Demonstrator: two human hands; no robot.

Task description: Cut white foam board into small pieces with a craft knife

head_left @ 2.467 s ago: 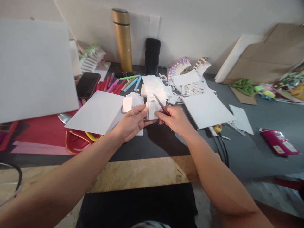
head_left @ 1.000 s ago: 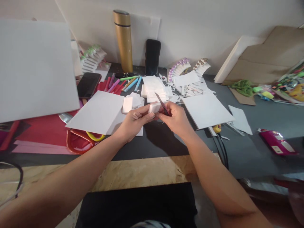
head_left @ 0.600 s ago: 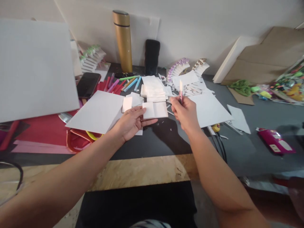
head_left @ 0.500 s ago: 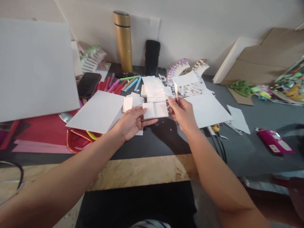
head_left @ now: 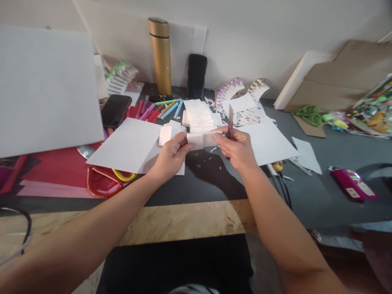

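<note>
Foam piece [head_left: 202,139] hanging above dark tabletop [head_left: 208,183], long axis running left-right between my hands; left hand [head_left: 171,154] pinching its left end, right hand [head_left: 238,148] pinching right end while clamping knife [head_left: 230,118] upright

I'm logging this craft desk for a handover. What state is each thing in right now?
white piece, held off the table between both hands
left hand, shut on its left end
right hand, shut on the craft knife, fingertips on the piece
craft knife, tip pointing up
gold flask, upright, lid on
phone, lying flat, screen dark
</note>
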